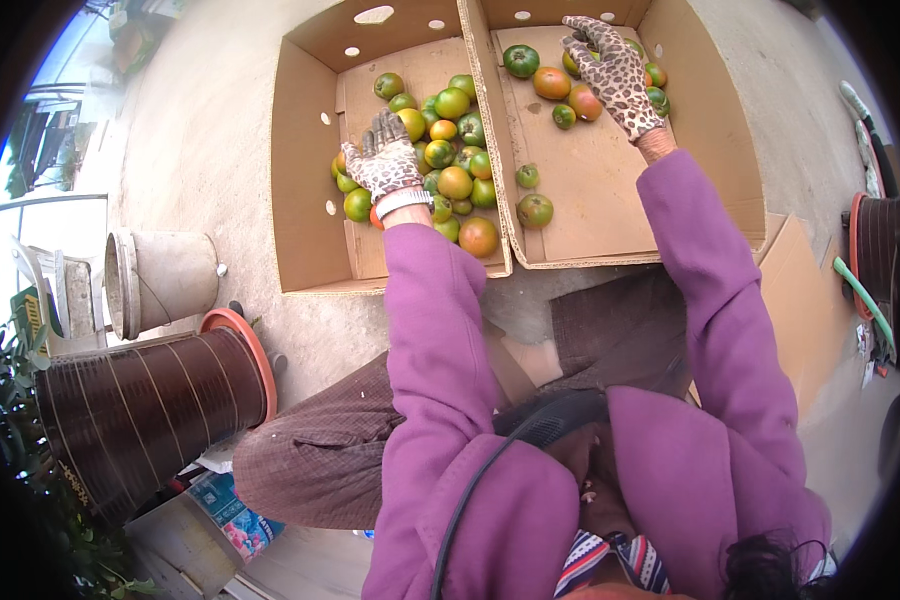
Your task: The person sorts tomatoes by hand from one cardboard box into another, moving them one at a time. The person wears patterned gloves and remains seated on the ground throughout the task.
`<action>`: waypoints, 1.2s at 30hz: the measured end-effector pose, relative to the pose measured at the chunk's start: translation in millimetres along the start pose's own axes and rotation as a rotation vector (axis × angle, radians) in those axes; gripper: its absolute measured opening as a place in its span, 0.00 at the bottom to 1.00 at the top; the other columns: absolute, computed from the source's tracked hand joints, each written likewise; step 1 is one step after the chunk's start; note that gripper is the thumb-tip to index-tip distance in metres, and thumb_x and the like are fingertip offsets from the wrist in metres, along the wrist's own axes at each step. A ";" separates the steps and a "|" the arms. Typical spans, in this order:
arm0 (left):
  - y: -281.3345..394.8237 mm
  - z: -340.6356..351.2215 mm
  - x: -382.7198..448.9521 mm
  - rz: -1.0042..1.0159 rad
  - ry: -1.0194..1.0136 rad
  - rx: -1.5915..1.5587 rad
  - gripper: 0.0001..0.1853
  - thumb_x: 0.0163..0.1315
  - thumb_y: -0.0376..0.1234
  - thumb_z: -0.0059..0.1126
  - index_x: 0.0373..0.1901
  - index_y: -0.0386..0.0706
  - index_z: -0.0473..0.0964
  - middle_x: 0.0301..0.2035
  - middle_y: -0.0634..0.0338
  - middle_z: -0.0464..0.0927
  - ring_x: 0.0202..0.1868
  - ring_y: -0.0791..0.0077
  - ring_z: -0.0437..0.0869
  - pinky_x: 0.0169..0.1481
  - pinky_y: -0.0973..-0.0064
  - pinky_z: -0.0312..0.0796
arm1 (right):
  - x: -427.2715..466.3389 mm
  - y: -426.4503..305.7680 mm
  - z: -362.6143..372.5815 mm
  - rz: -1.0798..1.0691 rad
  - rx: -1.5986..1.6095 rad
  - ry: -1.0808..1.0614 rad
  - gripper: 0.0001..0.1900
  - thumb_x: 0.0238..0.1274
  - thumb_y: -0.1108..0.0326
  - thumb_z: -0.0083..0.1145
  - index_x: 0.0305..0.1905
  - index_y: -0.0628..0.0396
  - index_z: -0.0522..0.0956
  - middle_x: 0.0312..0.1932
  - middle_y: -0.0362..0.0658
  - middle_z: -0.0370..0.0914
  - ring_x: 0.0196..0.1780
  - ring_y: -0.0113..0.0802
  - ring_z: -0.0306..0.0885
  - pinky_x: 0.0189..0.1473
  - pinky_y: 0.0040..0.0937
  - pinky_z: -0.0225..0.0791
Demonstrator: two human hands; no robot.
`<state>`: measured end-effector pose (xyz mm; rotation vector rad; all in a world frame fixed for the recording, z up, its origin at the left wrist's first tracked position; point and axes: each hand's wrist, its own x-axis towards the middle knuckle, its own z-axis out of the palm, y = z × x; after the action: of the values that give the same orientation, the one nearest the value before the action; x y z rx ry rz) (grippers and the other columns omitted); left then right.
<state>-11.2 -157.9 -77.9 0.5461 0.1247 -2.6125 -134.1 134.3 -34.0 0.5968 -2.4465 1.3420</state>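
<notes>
Two open cardboard boxes stand side by side before me. The left box (298, 180) holds many tomatoes, from green to orange, such as a large orange one (479, 237). My left hand (384, 159), in a leopard-print glove with dark-stained fingers, rests over them with fingers spread and nothing visible in its grasp. In the right box (592, 202) lie several tomatoes, mostly towards the far end. There my right hand (616, 75), gloved alike, reaches over them with fingers apart. A yellowish tomato (570, 64) is partly hidden beneath its fingers. Two green tomatoes (535, 211) lie nearer me.
A dirty white bucket (169, 274) lies on its side at left, with a brown ribbed pot (157, 409) with an orange rim nearby. Flat cardboard (802, 300) lies right of the boxes. Another pot (877, 255) stands at the far right. My legs are close to the boxes.
</notes>
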 end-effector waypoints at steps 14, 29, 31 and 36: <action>-52.5 43.7 -25.6 -0.144 -0.396 0.792 0.30 0.70 0.50 0.43 0.61 0.34 0.64 0.57 0.41 0.69 0.54 0.50 0.73 0.60 0.55 0.67 | -64.5 91.5 62.7 -0.243 -0.728 -0.687 0.24 0.54 0.80 0.50 0.58 0.54 0.74 0.61 0.53 0.70 0.55 0.48 0.77 0.49 0.40 0.75; -72.1 52.9 -49.8 -0.106 -0.558 1.227 0.20 0.67 0.35 0.54 0.57 0.33 0.70 0.48 0.48 0.79 0.40 0.65 0.84 0.37 0.75 0.78 | -21.9 -61.7 32.0 -0.299 0.010 -0.160 0.25 0.55 0.58 0.66 0.57 0.53 0.74 0.50 0.46 0.77 0.51 0.41 0.79 0.53 0.34 0.73; -72.7 51.8 -50.8 -0.128 -0.598 1.180 0.21 0.66 0.33 0.56 0.58 0.34 0.70 0.48 0.50 0.79 0.41 0.66 0.84 0.39 0.75 0.79 | -30.7 -77.2 30.9 -0.333 0.070 -0.331 0.26 0.55 0.65 0.65 0.59 0.52 0.73 0.54 0.47 0.76 0.55 0.43 0.76 0.57 0.34 0.71; -64.7 41.2 -34.3 -0.153 -0.532 0.875 0.21 0.65 0.33 0.58 0.58 0.38 0.69 0.45 0.50 0.79 0.41 0.60 0.83 0.46 0.67 0.79 | -28.4 -60.4 41.0 -0.407 0.212 -0.234 0.27 0.58 0.70 0.64 0.63 0.50 0.71 0.56 0.42 0.75 0.49 0.30 0.80 0.51 0.28 0.76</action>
<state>-27.8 -93.3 -26.8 0.0749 -1.2194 -2.7615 -82.1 76.6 -23.8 1.2910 -2.1916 1.4265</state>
